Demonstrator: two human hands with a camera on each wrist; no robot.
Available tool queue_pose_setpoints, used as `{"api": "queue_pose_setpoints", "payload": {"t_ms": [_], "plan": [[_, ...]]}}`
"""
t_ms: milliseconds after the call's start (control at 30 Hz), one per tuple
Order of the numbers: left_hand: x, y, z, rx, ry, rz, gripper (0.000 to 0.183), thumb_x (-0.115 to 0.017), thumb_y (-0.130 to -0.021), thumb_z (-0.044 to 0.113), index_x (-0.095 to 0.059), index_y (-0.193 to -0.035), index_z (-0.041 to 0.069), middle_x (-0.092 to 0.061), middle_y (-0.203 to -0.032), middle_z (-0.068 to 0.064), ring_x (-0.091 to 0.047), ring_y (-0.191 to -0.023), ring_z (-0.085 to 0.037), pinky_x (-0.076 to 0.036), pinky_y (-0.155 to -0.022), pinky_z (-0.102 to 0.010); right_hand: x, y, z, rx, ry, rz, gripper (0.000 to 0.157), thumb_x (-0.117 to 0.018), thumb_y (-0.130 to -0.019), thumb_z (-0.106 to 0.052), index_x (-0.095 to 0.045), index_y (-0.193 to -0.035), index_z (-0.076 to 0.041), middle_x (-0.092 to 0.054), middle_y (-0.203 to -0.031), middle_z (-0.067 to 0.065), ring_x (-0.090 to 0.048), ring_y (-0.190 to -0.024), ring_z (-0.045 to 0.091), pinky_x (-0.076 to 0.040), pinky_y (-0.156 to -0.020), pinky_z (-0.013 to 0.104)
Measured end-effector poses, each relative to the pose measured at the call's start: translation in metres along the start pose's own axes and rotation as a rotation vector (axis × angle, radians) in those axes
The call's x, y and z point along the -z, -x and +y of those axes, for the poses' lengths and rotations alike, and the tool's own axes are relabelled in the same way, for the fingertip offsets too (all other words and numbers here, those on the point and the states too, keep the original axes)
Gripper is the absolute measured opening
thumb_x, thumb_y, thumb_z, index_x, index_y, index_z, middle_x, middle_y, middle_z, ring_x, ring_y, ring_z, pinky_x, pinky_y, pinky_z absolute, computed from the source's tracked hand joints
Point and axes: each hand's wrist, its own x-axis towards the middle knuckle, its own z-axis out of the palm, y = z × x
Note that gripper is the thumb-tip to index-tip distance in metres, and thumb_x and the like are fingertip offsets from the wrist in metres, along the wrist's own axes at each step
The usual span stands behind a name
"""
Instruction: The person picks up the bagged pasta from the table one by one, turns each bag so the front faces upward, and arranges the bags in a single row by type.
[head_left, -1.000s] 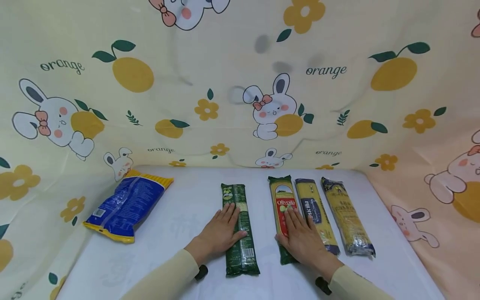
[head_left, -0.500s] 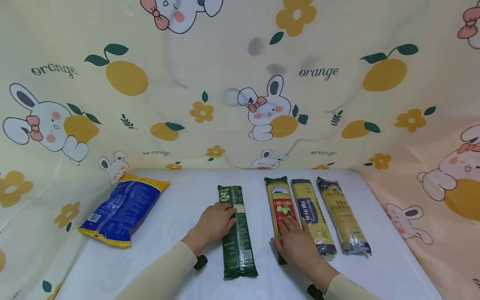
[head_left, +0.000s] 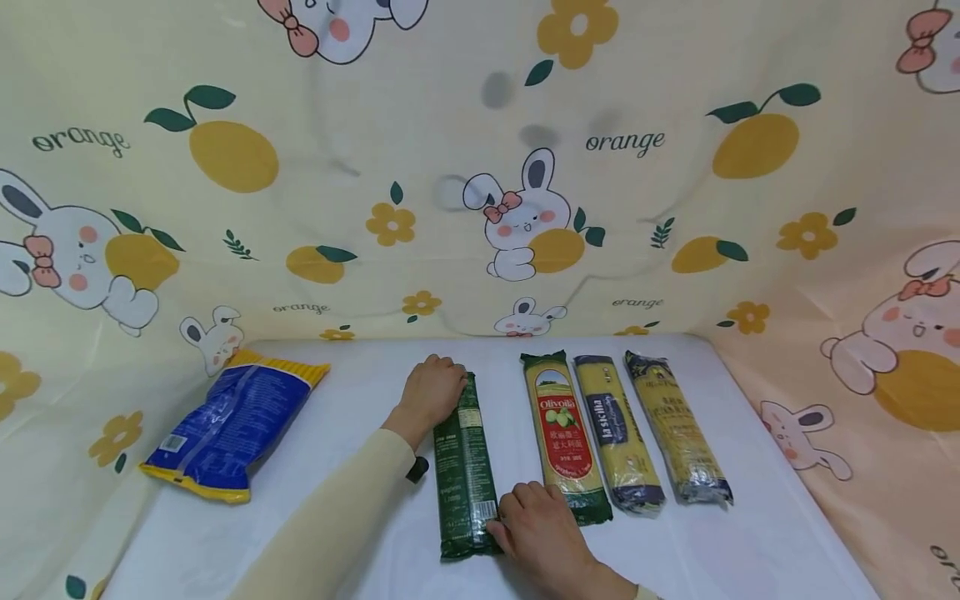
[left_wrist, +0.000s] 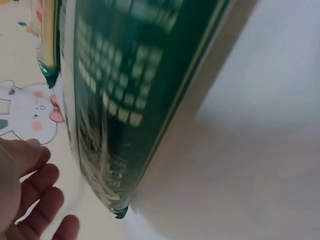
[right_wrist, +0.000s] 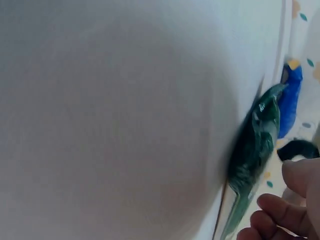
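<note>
A dark green pack of spaghetti [head_left: 465, 475] lies back side up on the table, its barcode near the front end. My left hand [head_left: 433, 392] is over the far end of this pack and hides part of it; in the left wrist view its fingers [left_wrist: 42, 200] are loosely bent, apart from the green wrapper [left_wrist: 125, 90]. By the near right corner is my right hand [head_left: 543, 529], its thumb close to the wrapper; whether it touches is unclear. The right wrist view shows relaxed fingers [right_wrist: 280, 212] beside the pack's end [right_wrist: 255, 145].
To the right lie a red-labelled Olivoilà pasta pack [head_left: 566, 433], a La Sicilia pasta pack [head_left: 618, 433] and another yellow pasta pack [head_left: 678, 429], side by side. A blue and yellow bag [head_left: 236, 425] is at the left. A printed curtain [head_left: 420, 167] hangs behind the white table [head_left: 360, 375].
My left hand has moved from the green pack's middle to its far end. My right hand has left the Olivoilà pack and moved left and nearer, to the green pack's near end.
</note>
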Motion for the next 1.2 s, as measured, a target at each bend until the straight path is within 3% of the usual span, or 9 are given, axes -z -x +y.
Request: {"api": "queue_pose_setpoints", "payload": {"t_ms": [133, 367, 867, 1000, 1200], "plan": [[-0.004, -0.008, -0.003, -0.032, -0.058, 0.024, 0.019, -0.067, -0.106, 0.029, -0.079, -0.111, 0.015, -0.076, -0.107, -0.005, -0.067, -0.101, -0.028, -0.059, -0.085, -0.046, -0.006, 0.000, -0.004, 0.017, -0.002, -0.017, 0.033, -0.072, -0.098, -0.048, -0.065, -0.086, -0.018, -0.056, -0.078, -0.006, -0.055, -0.078, 0.013, -0.045, -0.074, 0.036], [-0.016, -0.016, -0.009, -0.041, -0.111, -0.023, 0.025, -0.064, -0.107, 0.033, -0.077, -0.115, 0.013, -0.074, -0.110, -0.007, -0.065, -0.107, -0.029, -0.057, -0.092, -0.049, -0.014, -0.001, -0.004, 0.031, -0.009, 0.013, 0.036, -0.072, -0.097, -0.050, -0.063, -0.082, -0.018, -0.055, -0.074, -0.008, -0.055, -0.075, 0.011, -0.042, -0.071, 0.033], [-0.020, -0.018, -0.008, -0.036, -0.145, -0.058, 0.028, -0.060, -0.109, 0.031, -0.073, -0.113, 0.007, -0.065, -0.109, -0.011, -0.057, -0.106, -0.031, -0.052, -0.090, -0.049, -0.017, 0.000, -0.004, 0.028, -0.043, -0.014, 0.037, -0.069, -0.099, -0.052, -0.065, -0.083, -0.019, -0.055, -0.073, -0.009, -0.054, -0.073, 0.009, -0.043, -0.074, 0.034], [-0.016, -0.022, -0.010, -0.061, -0.150, 0.022, 0.025, -0.059, -0.110, 0.028, -0.072, -0.113, 0.006, -0.063, -0.106, -0.010, -0.055, -0.100, -0.030, -0.049, -0.087, -0.048, -0.019, -0.001, -0.003, 0.023, -0.010, 0.021, 0.039, -0.069, -0.098, -0.054, -0.064, -0.082, -0.018, -0.054, -0.072, -0.009, -0.054, -0.072, 0.010, -0.042, -0.076, 0.036], [0.007, -0.035, -0.006, -0.122, -0.110, 0.242, 0.023, -0.058, -0.110, 0.024, -0.071, -0.107, 0.005, -0.064, -0.103, -0.011, -0.053, -0.092, -0.030, -0.045, -0.078, -0.044, -0.018, -0.005, 0.005, -0.028, 0.056, 0.050, 0.039, -0.073, -0.095, -0.053, -0.065, -0.082, -0.016, -0.057, -0.074, -0.005, -0.058, -0.077, 0.014, -0.043, -0.079, 0.040]]}}
